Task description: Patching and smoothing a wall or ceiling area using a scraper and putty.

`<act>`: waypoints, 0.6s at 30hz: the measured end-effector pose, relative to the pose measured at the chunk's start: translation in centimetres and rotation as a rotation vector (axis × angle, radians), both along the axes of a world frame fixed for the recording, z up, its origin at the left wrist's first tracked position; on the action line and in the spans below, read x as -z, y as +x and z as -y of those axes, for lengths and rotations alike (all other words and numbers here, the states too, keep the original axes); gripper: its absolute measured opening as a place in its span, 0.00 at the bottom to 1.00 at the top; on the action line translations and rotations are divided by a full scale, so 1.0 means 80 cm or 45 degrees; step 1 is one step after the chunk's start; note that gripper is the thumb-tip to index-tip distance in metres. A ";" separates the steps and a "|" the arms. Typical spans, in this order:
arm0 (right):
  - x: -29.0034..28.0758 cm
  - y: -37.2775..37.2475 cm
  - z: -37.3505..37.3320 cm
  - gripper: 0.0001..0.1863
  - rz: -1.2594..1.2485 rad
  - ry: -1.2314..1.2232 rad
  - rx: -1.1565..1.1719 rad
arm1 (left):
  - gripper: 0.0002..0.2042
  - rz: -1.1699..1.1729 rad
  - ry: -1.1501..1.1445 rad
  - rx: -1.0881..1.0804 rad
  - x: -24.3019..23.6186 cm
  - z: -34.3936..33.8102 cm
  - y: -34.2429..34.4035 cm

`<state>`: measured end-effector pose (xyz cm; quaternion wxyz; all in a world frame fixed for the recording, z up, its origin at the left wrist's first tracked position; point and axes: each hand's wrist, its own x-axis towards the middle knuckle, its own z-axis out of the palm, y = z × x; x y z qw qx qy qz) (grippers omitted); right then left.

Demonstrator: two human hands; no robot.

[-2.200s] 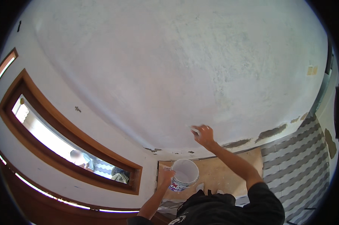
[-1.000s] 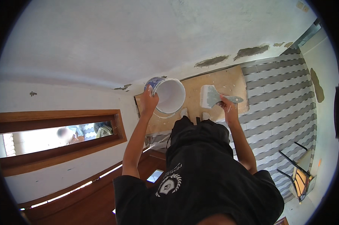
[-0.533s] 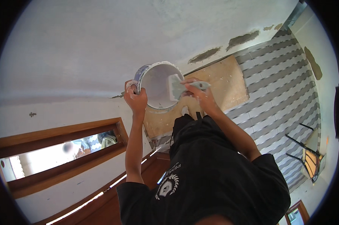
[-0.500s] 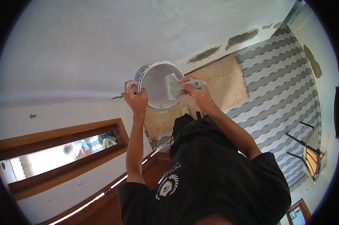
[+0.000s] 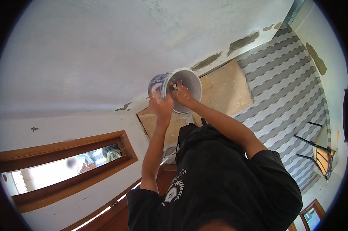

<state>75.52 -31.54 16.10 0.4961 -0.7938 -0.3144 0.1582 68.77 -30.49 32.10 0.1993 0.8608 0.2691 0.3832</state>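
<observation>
A white paint bucket (image 5: 193, 82) with a blue printed outside hangs tilted in front of me, its mouth turned toward the right. My left hand (image 5: 161, 105), smeared with white, grips the bucket's left rim and wall. Inside the mouth, my right hand (image 5: 182, 95) is closed around a wide paintbrush, whose pale handle end (image 5: 175, 87) shows between the fingers. The bristles and most of the brush are hidden by the hand and bucket. How much paint lies at the bottom cannot be seen.
A pale wall (image 5: 93, 57) with bare grey patches (image 5: 243, 43) rises ahead. Below the bucket, a tan board (image 5: 228, 86) covers part of the striped tile floor (image 5: 276, 81). A wood-framed opening (image 5: 66, 144) is at left; a black-legged chair (image 5: 321, 159) stands far right.
My right hand has carried the brush down into the bucket, from above its right rim. The bucket has shifted right and tilted, showing more of its blue side.
</observation>
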 end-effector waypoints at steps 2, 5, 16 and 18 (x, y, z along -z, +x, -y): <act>0.005 0.001 -0.003 0.35 -0.168 0.001 -0.108 | 0.14 -0.059 -0.029 0.048 0.007 0.002 -0.002; 0.008 0.005 0.001 0.34 -0.374 0.121 -0.209 | 0.14 -0.060 -0.094 0.010 0.020 0.007 0.003; -0.135 0.061 0.082 0.35 -1.519 0.445 -0.309 | 0.11 0.012 -0.364 -0.325 0.023 -0.041 -0.017; -0.174 0.080 0.102 0.35 -1.441 0.459 -0.379 | 0.11 0.041 -0.552 -0.364 0.013 -0.055 -0.023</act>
